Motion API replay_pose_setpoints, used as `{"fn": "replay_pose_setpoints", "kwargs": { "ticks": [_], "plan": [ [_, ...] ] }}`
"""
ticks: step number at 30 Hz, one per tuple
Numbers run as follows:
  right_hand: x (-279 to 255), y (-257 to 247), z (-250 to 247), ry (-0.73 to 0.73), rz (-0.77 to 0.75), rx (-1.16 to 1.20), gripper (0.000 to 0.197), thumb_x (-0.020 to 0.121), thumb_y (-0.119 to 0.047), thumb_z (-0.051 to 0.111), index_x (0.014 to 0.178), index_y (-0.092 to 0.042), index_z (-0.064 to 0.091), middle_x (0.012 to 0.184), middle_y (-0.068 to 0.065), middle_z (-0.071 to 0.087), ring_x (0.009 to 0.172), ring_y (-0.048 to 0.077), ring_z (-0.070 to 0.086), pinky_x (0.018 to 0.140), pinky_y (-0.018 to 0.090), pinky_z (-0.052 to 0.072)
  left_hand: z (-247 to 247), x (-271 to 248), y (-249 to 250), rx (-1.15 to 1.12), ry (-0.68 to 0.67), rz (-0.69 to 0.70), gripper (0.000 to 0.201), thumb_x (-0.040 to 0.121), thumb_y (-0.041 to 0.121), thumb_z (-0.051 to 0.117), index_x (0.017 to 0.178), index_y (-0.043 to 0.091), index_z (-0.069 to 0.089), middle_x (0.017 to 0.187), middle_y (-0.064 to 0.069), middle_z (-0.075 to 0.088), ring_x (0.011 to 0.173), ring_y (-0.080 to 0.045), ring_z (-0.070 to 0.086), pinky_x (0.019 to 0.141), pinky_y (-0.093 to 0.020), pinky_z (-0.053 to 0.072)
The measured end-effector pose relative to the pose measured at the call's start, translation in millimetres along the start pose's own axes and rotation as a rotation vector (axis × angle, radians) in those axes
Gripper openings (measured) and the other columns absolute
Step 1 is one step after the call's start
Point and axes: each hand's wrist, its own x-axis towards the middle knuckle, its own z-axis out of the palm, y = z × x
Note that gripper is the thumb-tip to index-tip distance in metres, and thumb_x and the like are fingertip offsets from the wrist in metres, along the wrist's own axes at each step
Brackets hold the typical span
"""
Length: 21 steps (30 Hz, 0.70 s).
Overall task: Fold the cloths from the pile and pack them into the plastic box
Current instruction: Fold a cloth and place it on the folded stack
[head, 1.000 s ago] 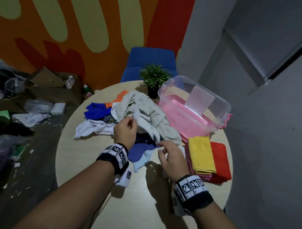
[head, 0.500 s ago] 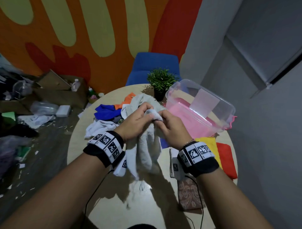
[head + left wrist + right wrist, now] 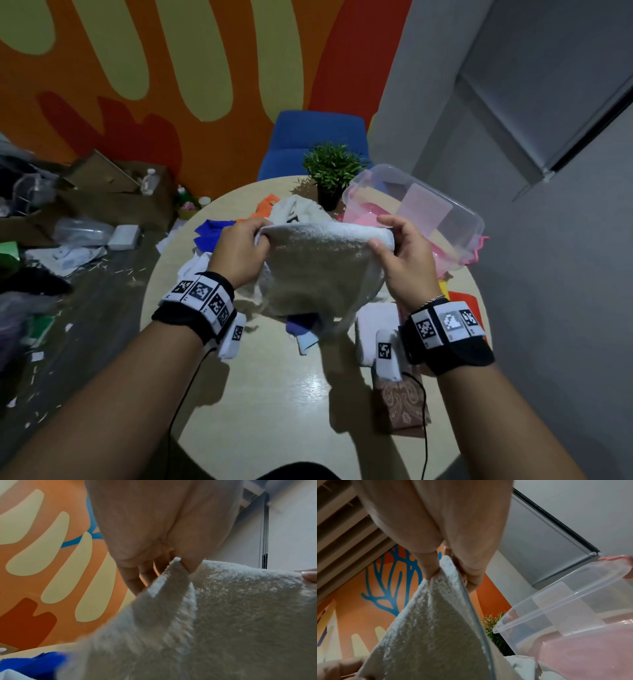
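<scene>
While the white towel (image 3: pixel 322 270) hangs above the round table (image 3: pixel 274 394), your left hand (image 3: pixel 238 255) pinches one top corner and your right hand (image 3: pixel 407 260) pinches the other, fingers closed tight on the fabric. Behind it lies one pile of loose cloths (image 3: pixel 219 233); one clear plastic box (image 3: pixel 421 212) sits just right of the pile.

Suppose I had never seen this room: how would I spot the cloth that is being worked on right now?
Start at the round pale wooden table in front of the blue chair. Above its middle, both hands, left and right, pinch the top corners of a fluffy white towel, stretched between them. Unlike the crumpled pile of cloths behind it, it hangs spread out in the air.
</scene>
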Motion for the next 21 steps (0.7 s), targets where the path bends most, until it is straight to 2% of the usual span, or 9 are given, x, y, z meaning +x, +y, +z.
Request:
{"fn": "replay_pose_setpoints", "kwargs": {
  "ticks": [2,4,7,9,12,15,19,21],
  "plan": [
    [-0.3,2.3,-5.6,0.057,0.034,-0.008,0.042,0.088,-0.014,0.071,0.128,-0.02,0.059,0.124,0.002,0.066,0.115,0.013,0.062,0.101,0.032,0.049,-0.3,0.0,-3.6,0.028,0.053,-0.002,0.021,0.096,0.01,0.056,0.108,0.014,0.072,0.097,-0.005,0.073,0.092,-0.025,0.064,0.074,-0.03,0.043],
    [-4.0,3.9,-10.0,0.091,0.058,-0.025,0.041,0.089,-0.009,0.071,0.128,-0.014,0.062,0.12,0.003,0.069,0.112,0.013,0.064,0.099,0.031,0.05,1.5,-2.6,-7.8,0.084,0.068,-0.005,0.021,0.098,0.011,0.055,0.111,0.014,0.071,0.099,-0.008,0.074,0.095,-0.03,0.064,0.077,-0.034,0.046],
    [-12.2,3.5,-15.5,0.079,0.045,-0.067,0.016,0.089,-0.005,0.069,0.102,-0.014,0.072,0.091,-0.005,0.073,0.083,0.002,0.065,0.081,0.028,0.054,3.4,-5.7,-15.2,0.083,0.118,-0.074,0.02,0.1,0.016,0.055,0.113,0.013,0.07,0.1,-0.011,0.073,0.094,-0.031,0.063,0.077,-0.033,0.044],
    [-15.7,3.9,-19.4,0.077,0.041,-0.081,0.017,0.089,-0.002,0.067,0.088,-0.018,0.068,0.081,-0.005,0.067,0.072,0.001,0.06,0.072,0.025,0.05,0.3,-8.1,-16.5,0.044,0.139,-0.097,0.018,0.1,0.024,0.058,0.106,0.013,0.071,0.094,-0.007,0.072,0.085,-0.023,0.06,0.073,-0.03,0.04],
    [-20.8,5.7,-25.5,0.048,0.063,-0.075,0.016,0.091,-0.006,0.065,0.086,-0.021,0.062,0.083,0.005,0.065,0.075,0.012,0.058,0.073,0.034,0.049,-11.4,-12.2,-12.3,-0.132,-0.001,-0.09,0.016,0.098,0.029,0.062,0.092,0.016,0.07,0.088,0.005,0.069,0.084,-0.014,0.061,0.072,-0.028,0.04],
    [-27.3,6.2,-28.5,0.013,0.101,-0.06,0.01,0.091,-0.007,0.067,0.089,-0.016,0.065,0.083,0.002,0.068,0.075,0.013,0.062,0.073,0.035,0.052,-24.6,-17.3,-1.3,-0.184,-0.212,-0.086,0.016,0.097,0.03,0.063,0.087,0.021,0.071,0.088,0.01,0.07,0.086,-0.002,0.061,0.074,-0.023,0.043],
    [-27.2,21.3,-32.6,0.009,0.168,-0.113,0.008,0.09,-0.011,0.067,0.092,-0.018,0.07,0.085,-0.001,0.073,0.08,0.017,0.068,0.074,0.035,0.055,-22.6,-14.0,-5.8,-0.139,-0.27,-0.1,0.015,0.098,0.028,0.062,0.092,0.019,0.072,0.091,0.009,0.07,0.087,-0.002,0.061,0.077,-0.02,0.045],
    [-22.8,36.1,-30.4,-0.015,0.215,-0.225,0.008,0.091,-0.014,0.065,0.092,-0.02,0.07,0.085,-0.004,0.072,0.08,0.015,0.068,0.072,0.033,0.055,-10.5,-12.0,-18.4,-0.108,-0.278,-0.132,0.017,0.1,0.026,0.058,0.097,0.015,0.071,0.093,0.004,0.071,0.089,-0.007,0.063,0.078,-0.024,0.047]
  ]
}}
